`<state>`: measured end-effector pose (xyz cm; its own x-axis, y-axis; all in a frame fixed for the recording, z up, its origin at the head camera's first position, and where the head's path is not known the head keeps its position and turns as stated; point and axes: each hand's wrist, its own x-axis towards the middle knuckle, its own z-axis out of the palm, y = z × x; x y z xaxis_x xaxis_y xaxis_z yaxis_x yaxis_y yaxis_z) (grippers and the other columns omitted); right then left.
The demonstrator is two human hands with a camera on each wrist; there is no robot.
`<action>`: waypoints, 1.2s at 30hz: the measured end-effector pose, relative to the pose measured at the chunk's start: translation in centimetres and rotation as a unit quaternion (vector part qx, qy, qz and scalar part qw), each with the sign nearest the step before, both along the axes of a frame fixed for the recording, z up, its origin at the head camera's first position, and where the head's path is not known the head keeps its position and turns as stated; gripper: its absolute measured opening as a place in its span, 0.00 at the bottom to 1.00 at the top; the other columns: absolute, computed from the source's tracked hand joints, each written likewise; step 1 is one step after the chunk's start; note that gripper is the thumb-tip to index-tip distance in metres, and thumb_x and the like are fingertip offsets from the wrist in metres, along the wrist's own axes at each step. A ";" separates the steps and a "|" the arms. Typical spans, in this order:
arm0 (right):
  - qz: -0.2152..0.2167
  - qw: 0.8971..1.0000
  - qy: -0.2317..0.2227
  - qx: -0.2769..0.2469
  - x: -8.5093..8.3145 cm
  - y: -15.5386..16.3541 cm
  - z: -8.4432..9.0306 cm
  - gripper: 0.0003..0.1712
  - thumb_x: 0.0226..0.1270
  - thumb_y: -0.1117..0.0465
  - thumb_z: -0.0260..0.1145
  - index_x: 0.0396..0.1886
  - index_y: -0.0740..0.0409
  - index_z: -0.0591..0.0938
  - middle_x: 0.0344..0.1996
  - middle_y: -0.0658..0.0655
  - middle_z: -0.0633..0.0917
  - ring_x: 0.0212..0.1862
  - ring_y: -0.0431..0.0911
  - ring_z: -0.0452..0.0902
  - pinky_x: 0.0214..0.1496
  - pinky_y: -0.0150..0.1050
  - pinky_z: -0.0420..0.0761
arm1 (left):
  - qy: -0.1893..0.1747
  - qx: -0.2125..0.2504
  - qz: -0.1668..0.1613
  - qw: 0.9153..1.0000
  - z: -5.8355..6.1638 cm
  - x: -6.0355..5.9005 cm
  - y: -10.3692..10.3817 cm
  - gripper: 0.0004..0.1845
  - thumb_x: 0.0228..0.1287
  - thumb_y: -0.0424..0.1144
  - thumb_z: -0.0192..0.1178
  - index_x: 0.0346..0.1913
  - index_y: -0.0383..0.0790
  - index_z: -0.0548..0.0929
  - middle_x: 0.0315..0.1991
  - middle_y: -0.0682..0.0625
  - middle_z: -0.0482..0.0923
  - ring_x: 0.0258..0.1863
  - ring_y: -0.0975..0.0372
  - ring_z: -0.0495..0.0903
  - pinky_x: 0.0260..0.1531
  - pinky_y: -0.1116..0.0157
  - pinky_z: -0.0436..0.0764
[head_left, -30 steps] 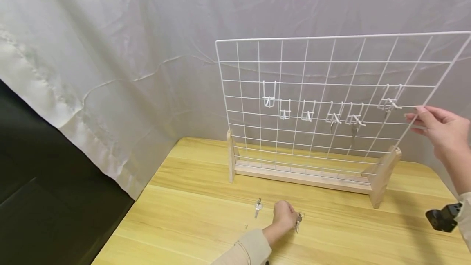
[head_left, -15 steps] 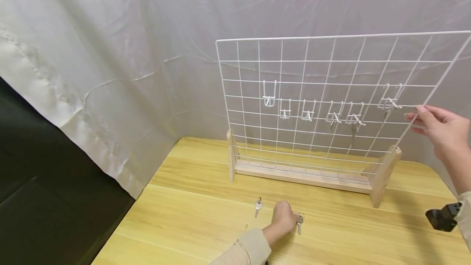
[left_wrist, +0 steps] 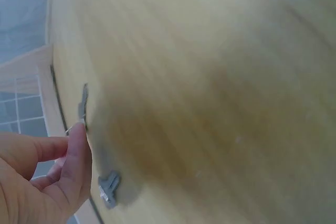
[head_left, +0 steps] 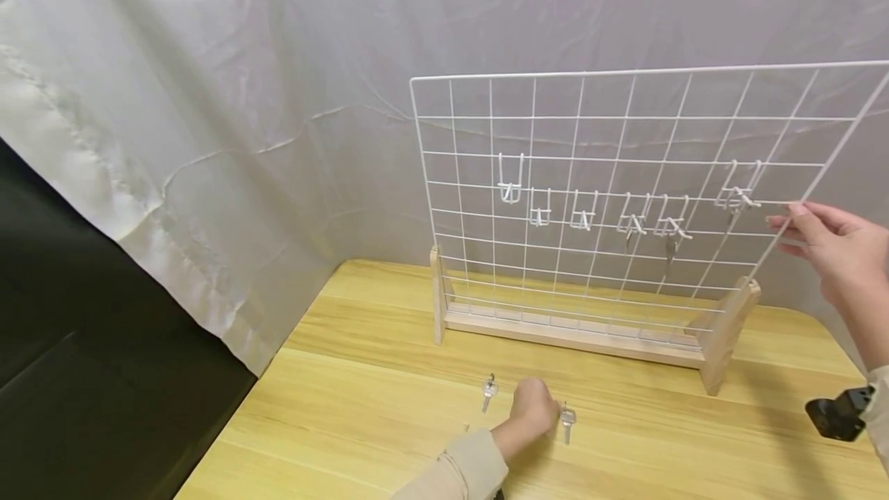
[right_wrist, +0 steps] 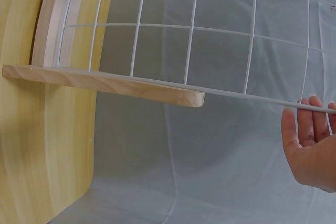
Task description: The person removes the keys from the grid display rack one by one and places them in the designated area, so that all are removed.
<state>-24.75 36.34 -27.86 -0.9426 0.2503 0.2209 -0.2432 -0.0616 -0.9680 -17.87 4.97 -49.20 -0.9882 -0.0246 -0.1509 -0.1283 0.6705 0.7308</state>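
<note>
Nearest, the left hand [head_left: 533,411] bends low over the table [head_left: 333,423], thumb and finger pinching a key [head_left: 567,424] at or near its ring, the blade poking past the fingertips; whether it touches the tabletop I can't tell. So slight a hold could let the key swivel or drop if the ring turns. A loose key [head_left: 489,389] lies nearby, towards the table's left edge, where a sideways sweep of the hand might knock it. Farther, towards the far edge, a wooden base [head_left: 572,338] carries the wire grid [head_left: 635,71]. The right hand [head_left: 843,247] grips the grid's right edge, fingers lightly curled; pulling hard there could tip the rack or shake off the hanging keys [head_left: 670,249] on the three rightmost hooks [head_left: 672,227]. Behind hangs a grey curtain [head_left: 333,37].
</note>
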 end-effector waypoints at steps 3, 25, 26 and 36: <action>-0.002 1.000 -0.001 0.014 0.0 0.1 -0.1 0.03 0.63 0.55 0.61 0.31 0.41 0.81 0.21 0.37 0.86 0.26 0.27 0.81 0.24 0.19 0.77 | 0.002 0.022 -0.009 1.000 0.6 -0.2 -0.5 0.25 0.54 0.28 0.62 0.04 0.41 0.65 0.03 0.51 0.70 0.00 0.68 0.56 0.02 0.78 0.59; -0.002 1.000 -0.002 0.021 0.0 0.0 0.0 0.04 0.63 0.55 0.61 0.31 0.41 0.81 0.20 0.37 0.85 0.26 0.27 0.81 0.23 0.20 0.78 | 0.056 0.228 -0.166 0.958 4.0 -3.9 -2.2 0.08 0.64 0.32 0.56 0.33 0.29 0.81 0.25 0.43 0.83 0.22 0.60 0.82 0.23 0.76 0.81; 0.000 1.000 -0.003 0.019 0.0 0.0 0.0 0.04 0.63 0.55 0.61 0.31 0.41 0.81 0.20 0.37 0.86 0.26 0.27 0.81 0.23 0.20 0.78 | 0.059 0.237 -0.164 0.956 4.2 -4.0 -2.2 0.08 0.63 0.32 0.56 0.33 0.29 0.81 0.25 0.42 0.83 0.22 0.60 0.82 0.24 0.75 0.82; 0.006 1.000 -0.008 0.010 0.0 0.2 0.1 0.04 0.63 0.56 0.61 0.30 0.42 0.82 0.20 0.38 0.86 0.26 0.28 0.81 0.23 0.20 0.78 | 0.111 0.316 -0.123 0.934 6.2 -4.6 -1.9 0.08 0.61 0.31 0.58 0.40 0.29 0.80 0.30 0.40 0.82 0.24 0.69 0.79 0.29 0.75 0.82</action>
